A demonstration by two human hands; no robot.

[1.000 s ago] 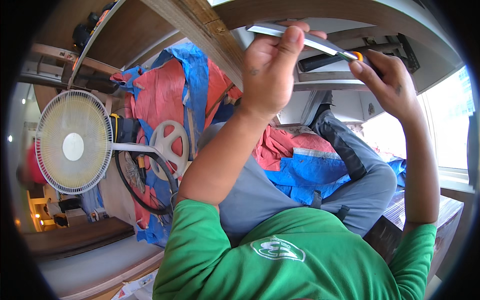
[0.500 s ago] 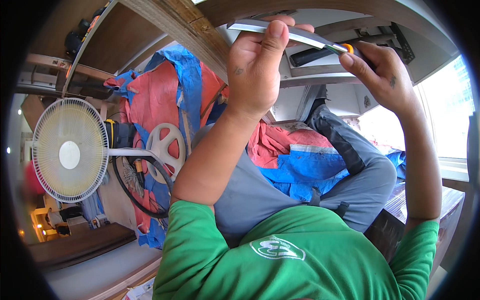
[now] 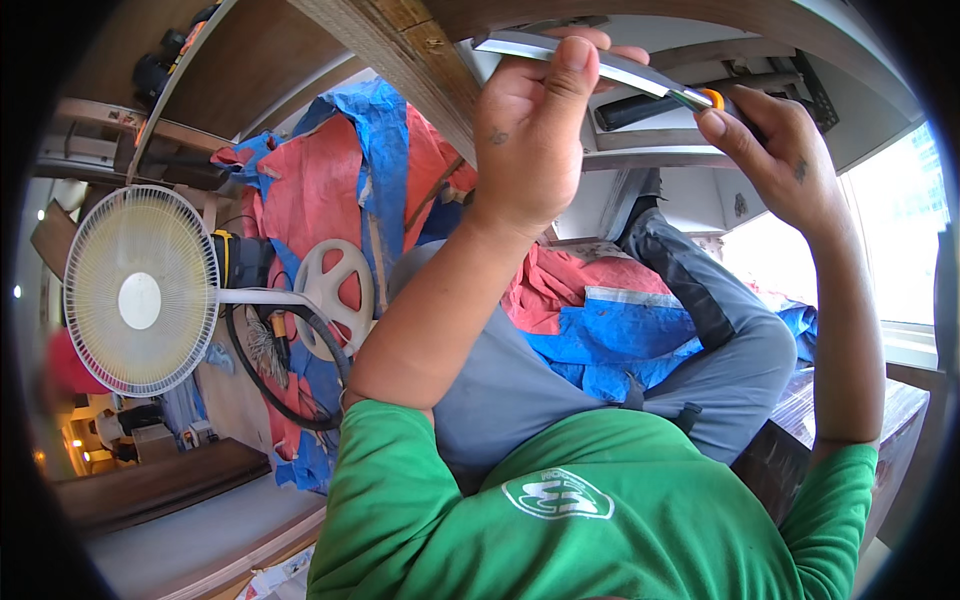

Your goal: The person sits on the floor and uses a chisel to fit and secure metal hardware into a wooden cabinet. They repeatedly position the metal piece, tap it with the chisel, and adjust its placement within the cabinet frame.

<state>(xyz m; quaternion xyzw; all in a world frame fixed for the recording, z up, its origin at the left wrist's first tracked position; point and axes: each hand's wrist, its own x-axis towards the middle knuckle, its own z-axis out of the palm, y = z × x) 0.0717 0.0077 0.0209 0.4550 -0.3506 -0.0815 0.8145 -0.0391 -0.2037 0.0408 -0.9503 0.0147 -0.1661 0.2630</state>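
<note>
Gripping a long flat metal blade (image 3: 590, 60), the left hand (image 3: 530, 150) has its thumb pressed up against the blade's underside and its fingers curled over the top, so the hand is closed on the metal near its free end. The right hand (image 3: 775, 160) pinches the other end, where the blade meets an orange collar (image 3: 712, 98) and a dark handle; its fingertips are drawn together there, clenched on the handle, though how the palm sits cannot be seen. The blade is silvery, narrow and straight, slightly tilted down toward the right hand, and lies just beneath a wooden beam (image 3: 400, 50) that runs overhead. Behind the blade, a black bar-shaped fitting (image 3: 660, 105) is fixed under the pale surface above. Below the blade are the person's grey trousers and green shirt. Left of the blade, well apart, stands a white fan (image 3: 140, 290) before red and blue tarpaulin (image 3: 330, 190).
</note>
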